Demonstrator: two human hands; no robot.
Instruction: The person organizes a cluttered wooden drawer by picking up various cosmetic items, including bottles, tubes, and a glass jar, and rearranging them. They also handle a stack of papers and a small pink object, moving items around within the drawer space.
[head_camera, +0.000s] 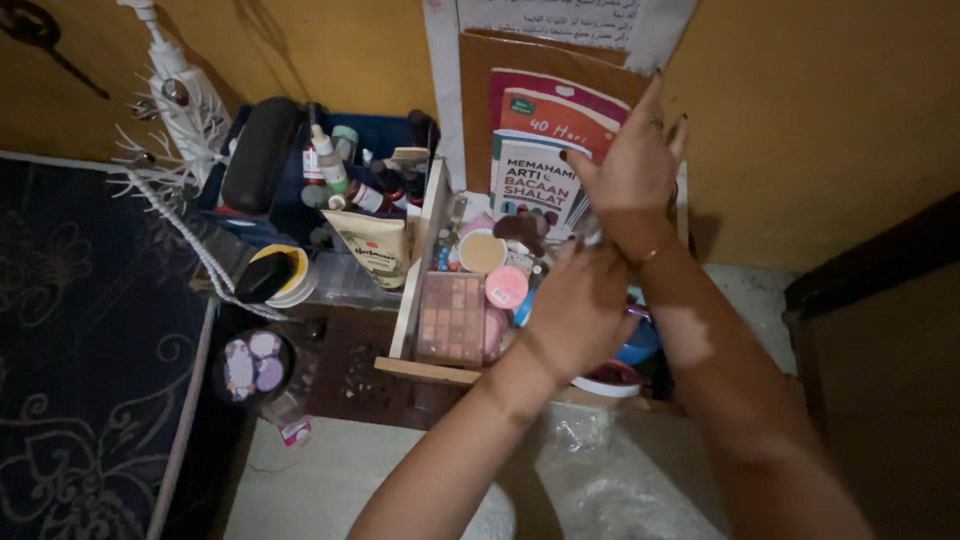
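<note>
Down on the left, a round tin (255, 366) with pale purple spots is seen on the dark floor, well apart from both hands. A little further right, a long wooden box (412, 290) full of make-up is seen. Its long side runs away from the person, up toward the yellow wall. A flat palette (452, 318) of brown and pink squares is laid in the box, with its long side going the same way as the box. A small pink pot (507, 287) is just beside it, and a round tan lid (482, 251) is a bit further back.

Next, the left hand (580, 310) is seen right over the near end of the box. It is curled shut, but what is held inside it cannot be told, because the fingers are hidden. The palette and pink pot lie just to the left of it, so this hand is the nearer one.

Last, the right hand (630, 165) is raised higher and further back, with its fingers spread open. Nothing is held in it. It is in front of a red and white book (535, 150) leaned on the wall.
</note>
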